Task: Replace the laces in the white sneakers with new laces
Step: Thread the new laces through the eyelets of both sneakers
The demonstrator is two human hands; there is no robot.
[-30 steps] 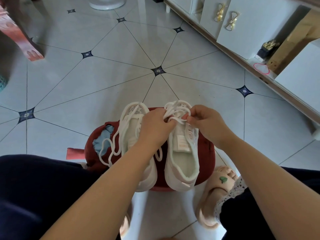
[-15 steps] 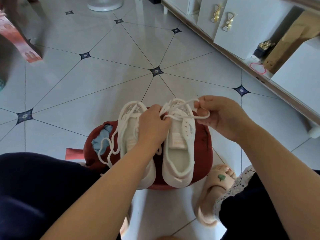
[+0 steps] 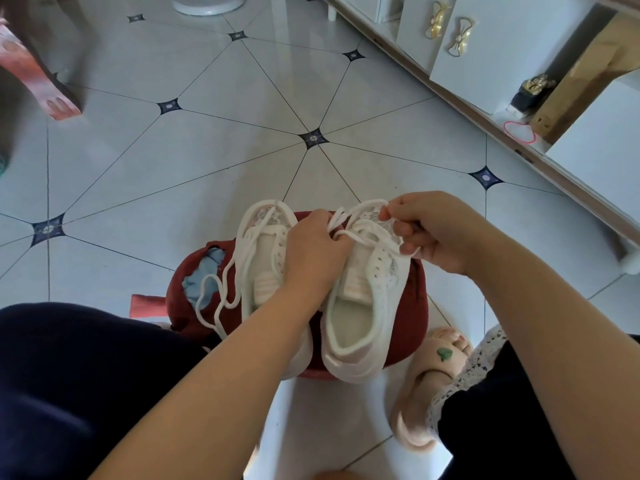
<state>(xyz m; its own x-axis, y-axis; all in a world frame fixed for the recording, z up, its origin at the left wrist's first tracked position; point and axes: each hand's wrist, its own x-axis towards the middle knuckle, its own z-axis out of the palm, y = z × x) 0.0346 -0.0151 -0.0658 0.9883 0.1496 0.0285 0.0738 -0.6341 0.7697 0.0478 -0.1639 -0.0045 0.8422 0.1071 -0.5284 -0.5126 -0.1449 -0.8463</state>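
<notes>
— Two white sneakers are shown at lower centre of the frame; why are they set so?

— Both are laid side by side, toes pointing up the frame, on a red cushion (image 3: 412,299) raised above the tiled floor (image 3: 214,161). It is judged that the eyelets are thereby brought within reach of both hands. The loosened sneaker (image 3: 263,271), left of centre, is not touched; its slack lace (image 3: 218,317) trails over the cushion's left side.

— And the grip?

— The worked sneaker (image 3: 356,317), right of centre, is steadied by the left hand (image 3: 311,251), whose fingers are curled and pinched on the lace crossing above the tongue. The white lace (image 3: 363,235) is held taut toward the right by the right hand (image 3: 440,230), with thumb and curled fingers clamped on a loop of it. Tension is thus set against the anchored crossing. Whether the lace is being pulled out or threaded in cannot be told.

— Is any writing legible?

— None can be read. A pale pink tab is seen on the tongue, possibly lettered, but it is too blurred to make out. A green leaf-shaped mark is borne by the slipper (image 3: 426,375) at lower right.
</notes>
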